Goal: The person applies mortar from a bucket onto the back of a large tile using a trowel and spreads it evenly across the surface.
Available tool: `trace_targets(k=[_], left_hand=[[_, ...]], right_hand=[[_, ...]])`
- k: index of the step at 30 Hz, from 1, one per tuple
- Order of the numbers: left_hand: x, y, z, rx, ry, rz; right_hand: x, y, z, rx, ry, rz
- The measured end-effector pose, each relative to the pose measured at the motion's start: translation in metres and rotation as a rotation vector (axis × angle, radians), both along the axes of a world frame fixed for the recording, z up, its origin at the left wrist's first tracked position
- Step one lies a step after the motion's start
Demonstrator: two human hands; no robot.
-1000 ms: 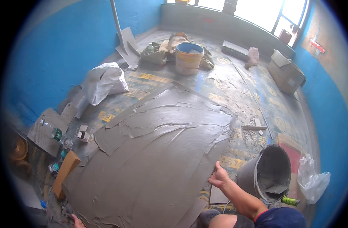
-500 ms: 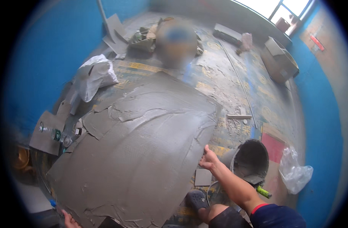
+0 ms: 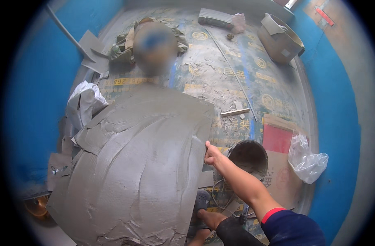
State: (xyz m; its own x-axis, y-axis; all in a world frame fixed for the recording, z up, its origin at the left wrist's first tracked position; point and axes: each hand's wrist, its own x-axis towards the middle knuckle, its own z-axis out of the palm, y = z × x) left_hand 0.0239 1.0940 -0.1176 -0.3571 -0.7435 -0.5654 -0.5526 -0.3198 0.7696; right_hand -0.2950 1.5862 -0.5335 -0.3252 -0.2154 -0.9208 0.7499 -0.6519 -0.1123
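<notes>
A large flat slab [image 3: 130,172], its upper face coated with smeared grey mortar, fills the middle and lower left. My right hand [image 3: 212,153] grips its right edge, thumb up and fingers curled around the rim, partly hidden behind it. My left hand is out of sight. Just beyond my right forearm lies a mortar-stained bucket [image 3: 249,158], tipped with its dark mouth showing. My shoe [image 3: 201,199] is close to the slab's lower right edge.
Along the left blue wall are a white sack [image 3: 84,103] and a shovel [image 3: 93,51]. A long rod [image 3: 230,69] crosses the covered floor. To the right are a clear plastic bag [image 3: 305,159] and a large tub [image 3: 280,41]. Beyond the slab, a round area [image 3: 154,47] is blurred.
The view has shifted, and the slab appears turned and steeper. My right hand keeps its hold on the right edge. My left hand, earlier at the lower left corner, has left the picture.
</notes>
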Motion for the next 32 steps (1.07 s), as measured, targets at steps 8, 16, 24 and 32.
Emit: trace_targets(k=[8,16,24,32], left_hand=[[-0.072,0.062,0.094,-0.059,0.035,-0.093],[-0.142,0.094,0.139,-0.092,0.062,-0.27],[-0.27,0.151,0.213,-0.195,0.338,-0.459],[-0.412,0.203,0.239,-0.198,0.556,-0.612]], right_hand=[[-0.037,0.017,0.018,-0.123,0.006,-0.033],[0.022,0.028,0.101,-0.157,0.084,-0.177],[0.11,0.068,0.332,0.011,0.303,0.021],[0.011,0.067,0.33,0.729,0.693,0.321]])
